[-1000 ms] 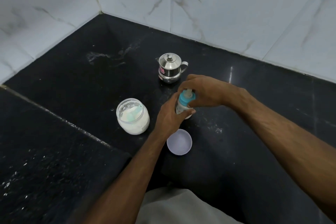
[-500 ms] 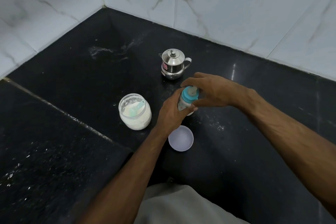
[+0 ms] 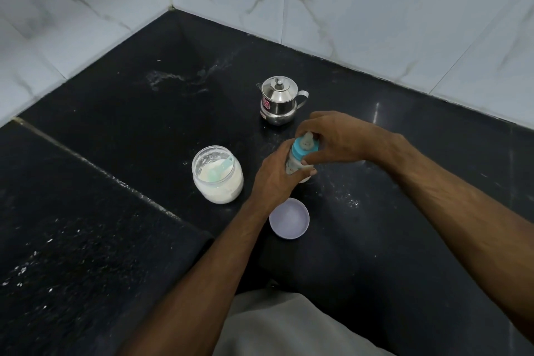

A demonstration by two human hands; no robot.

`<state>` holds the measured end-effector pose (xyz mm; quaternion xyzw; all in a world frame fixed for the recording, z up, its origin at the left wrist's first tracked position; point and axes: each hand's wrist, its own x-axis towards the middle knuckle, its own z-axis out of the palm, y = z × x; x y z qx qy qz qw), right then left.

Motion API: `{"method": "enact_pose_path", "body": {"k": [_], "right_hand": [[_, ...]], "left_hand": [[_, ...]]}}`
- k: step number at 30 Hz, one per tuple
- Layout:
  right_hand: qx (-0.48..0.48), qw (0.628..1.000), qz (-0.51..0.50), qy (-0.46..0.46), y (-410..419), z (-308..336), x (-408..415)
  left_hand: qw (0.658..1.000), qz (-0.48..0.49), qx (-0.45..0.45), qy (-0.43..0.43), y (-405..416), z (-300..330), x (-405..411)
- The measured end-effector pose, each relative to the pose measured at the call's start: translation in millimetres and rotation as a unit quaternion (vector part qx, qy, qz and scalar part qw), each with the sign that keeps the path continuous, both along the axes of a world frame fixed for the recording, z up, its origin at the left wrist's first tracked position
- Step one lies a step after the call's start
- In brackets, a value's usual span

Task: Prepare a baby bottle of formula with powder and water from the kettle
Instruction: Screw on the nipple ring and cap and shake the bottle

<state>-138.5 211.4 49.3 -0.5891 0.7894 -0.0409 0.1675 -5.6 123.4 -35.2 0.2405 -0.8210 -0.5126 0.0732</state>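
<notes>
- While the wide black tabletop [image 3: 404, 211] fills most of the view, white marble-patterned wall tiles [image 3: 375, 9] meet in a corner behind it.
- A grey cloth [image 3: 289, 326] shows at the bottom edge, close to the viewer.
- Left of centre stands an open clear jar of white powder [image 3: 217, 174] with a pale green scoop [image 3: 219, 168] lying inside it.
- Behind the hands, near them but apart, sits a small steel kettle [image 3: 278, 100], its lid on and its handle to the right.
- Just in front of the left wrist lies a round lilac cap [image 3: 289, 218], hollow side up.
- At centre stands the baby bottle [image 3: 297, 159], upright on the tabletop.
- The left hand [image 3: 274, 179] wraps the bottle's body; its grip is curled round it.
- The right hand [image 3: 338, 139] pinches the blue teat collar [image 3: 303, 150] from above, thumb in front.
- Compared with a second ago, the hands hold the same places and the right hand has turned only a little, so the collar is probably being screwed tight.
- Filling seems finished; shaking and capping likely remain.
</notes>
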Motion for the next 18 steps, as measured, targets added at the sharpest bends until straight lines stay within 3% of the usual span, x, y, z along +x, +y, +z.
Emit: {"method": "enact_pose_path", "body": {"k": [8, 18], "right_hand": [[0.004, 1.000, 0.004, 0.009, -5, -3, 0], [-0.001, 1.000, -0.010, 0.020, -5, -7, -1]], "left_hand": [[0.998, -0.021, -0.013, -0.057, 1, 12, -5], [1.000, -0.018, -0.012, -0.023, 2, 11, -1]]}}
